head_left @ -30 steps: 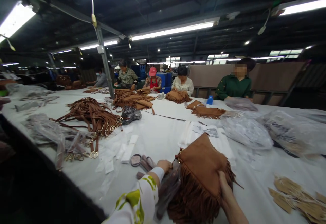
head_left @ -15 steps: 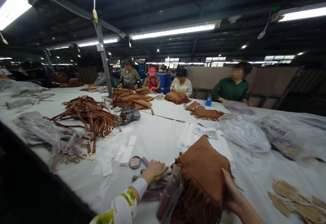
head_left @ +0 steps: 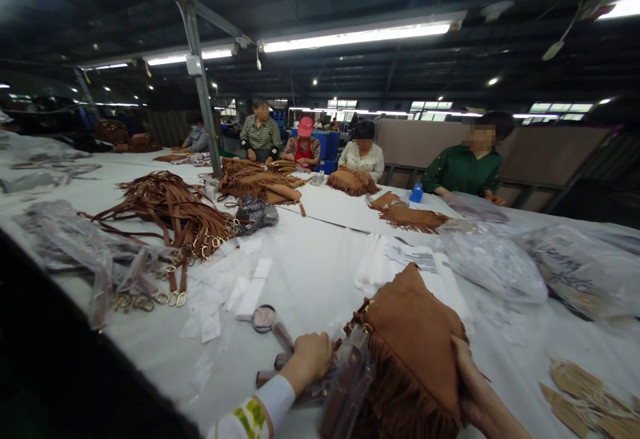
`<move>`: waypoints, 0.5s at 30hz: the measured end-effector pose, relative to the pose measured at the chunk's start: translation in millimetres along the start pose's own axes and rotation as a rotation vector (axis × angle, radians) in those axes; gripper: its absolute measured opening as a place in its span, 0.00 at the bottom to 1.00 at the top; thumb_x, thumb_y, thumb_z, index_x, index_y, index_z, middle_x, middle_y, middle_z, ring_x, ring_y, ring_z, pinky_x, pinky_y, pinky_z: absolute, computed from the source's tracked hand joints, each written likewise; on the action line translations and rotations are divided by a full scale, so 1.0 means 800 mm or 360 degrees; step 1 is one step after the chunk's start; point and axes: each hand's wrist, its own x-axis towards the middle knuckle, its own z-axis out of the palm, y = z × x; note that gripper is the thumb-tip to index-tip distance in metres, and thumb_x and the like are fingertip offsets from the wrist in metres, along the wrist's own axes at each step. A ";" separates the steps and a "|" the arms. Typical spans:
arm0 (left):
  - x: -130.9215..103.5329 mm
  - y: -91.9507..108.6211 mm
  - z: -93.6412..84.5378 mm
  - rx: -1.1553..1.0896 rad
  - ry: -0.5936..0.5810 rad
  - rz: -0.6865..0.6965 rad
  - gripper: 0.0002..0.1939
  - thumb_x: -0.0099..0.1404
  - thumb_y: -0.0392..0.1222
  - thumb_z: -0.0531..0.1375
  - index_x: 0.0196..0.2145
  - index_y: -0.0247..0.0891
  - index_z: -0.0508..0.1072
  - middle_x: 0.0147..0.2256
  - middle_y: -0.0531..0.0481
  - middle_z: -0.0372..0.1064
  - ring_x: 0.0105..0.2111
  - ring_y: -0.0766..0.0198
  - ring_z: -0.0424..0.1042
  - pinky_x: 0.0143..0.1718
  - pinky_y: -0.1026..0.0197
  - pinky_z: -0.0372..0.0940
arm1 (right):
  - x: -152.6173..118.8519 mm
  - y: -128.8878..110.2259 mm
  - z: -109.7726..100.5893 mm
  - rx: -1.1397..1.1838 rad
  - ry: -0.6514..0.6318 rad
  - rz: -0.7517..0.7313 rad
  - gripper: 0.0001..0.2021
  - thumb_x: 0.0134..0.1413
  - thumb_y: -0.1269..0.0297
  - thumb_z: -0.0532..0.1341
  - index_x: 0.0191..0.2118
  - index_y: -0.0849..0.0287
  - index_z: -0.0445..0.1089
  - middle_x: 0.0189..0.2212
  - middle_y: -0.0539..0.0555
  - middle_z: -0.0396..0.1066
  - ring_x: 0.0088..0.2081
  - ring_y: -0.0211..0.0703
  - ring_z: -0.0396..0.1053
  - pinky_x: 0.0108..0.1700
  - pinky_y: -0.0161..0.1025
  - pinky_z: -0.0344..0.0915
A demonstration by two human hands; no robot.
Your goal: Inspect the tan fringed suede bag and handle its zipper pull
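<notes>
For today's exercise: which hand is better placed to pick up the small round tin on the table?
Left. The left hand lies just beside the round tin, while the right hand grips the brown fringed bag.

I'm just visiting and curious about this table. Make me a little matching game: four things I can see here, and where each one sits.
Things:
1. fringed brown bag
2. pile of brown straps
3. blue box
4. paper tags

Places:
A. far side, beside the person in green
B. near right corner of the table
C. left part of the table
D. under the right hand, close to the left hand

Pairs: 1-D, 2-C, 3-A, 4-B
</notes>
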 end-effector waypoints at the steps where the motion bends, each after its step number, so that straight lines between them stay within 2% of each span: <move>1: -0.001 0.000 0.001 -0.0036 -0.0012 -0.0014 0.26 0.69 0.47 0.38 0.46 0.32 0.71 0.42 0.32 0.73 0.44 0.42 0.72 0.42 0.43 0.66 | -0.002 -0.001 0.001 -0.0014 0.0008 0.0011 0.30 0.52 0.46 0.56 0.56 0.59 0.63 0.40 0.63 0.77 0.41 0.55 0.75 0.44 0.51 0.73; 7: -0.010 -0.014 0.007 -0.0329 -0.0052 -0.0026 0.22 0.68 0.47 0.43 0.41 0.34 0.73 0.41 0.34 0.74 0.44 0.48 0.73 0.45 0.50 0.66 | -0.020 -0.010 0.003 -0.0007 -0.0008 0.0051 0.28 0.51 0.44 0.58 0.52 0.57 0.66 0.41 0.62 0.77 0.45 0.54 0.74 0.47 0.48 0.71; 11: 0.012 -0.020 -0.003 -0.0583 0.0097 -0.0010 0.25 0.70 0.46 0.36 0.48 0.33 0.68 0.49 0.36 0.69 0.53 0.54 0.66 0.55 0.52 0.58 | -0.029 -0.016 0.006 -0.0095 -0.0052 0.0061 0.30 0.48 0.39 0.58 0.51 0.55 0.66 0.44 0.62 0.76 0.48 0.54 0.72 0.48 0.50 0.71; 13: 0.029 -0.012 -0.007 -0.0760 0.0143 0.0033 0.30 0.71 0.48 0.30 0.53 0.33 0.63 0.54 0.37 0.65 0.56 0.58 0.62 0.58 0.55 0.56 | -0.027 -0.015 0.008 -0.0100 -0.0065 0.0071 0.31 0.46 0.39 0.60 0.51 0.56 0.65 0.44 0.63 0.76 0.48 0.54 0.72 0.47 0.51 0.71; 15: 0.042 0.001 -0.006 -0.0941 0.0113 0.0109 0.33 0.70 0.53 0.29 0.59 0.32 0.56 0.58 0.38 0.60 0.58 0.61 0.59 0.59 0.58 0.55 | -0.020 -0.011 0.008 -0.0070 -0.0072 0.0057 0.32 0.46 0.40 0.60 0.52 0.57 0.65 0.44 0.63 0.76 0.48 0.54 0.73 0.47 0.50 0.72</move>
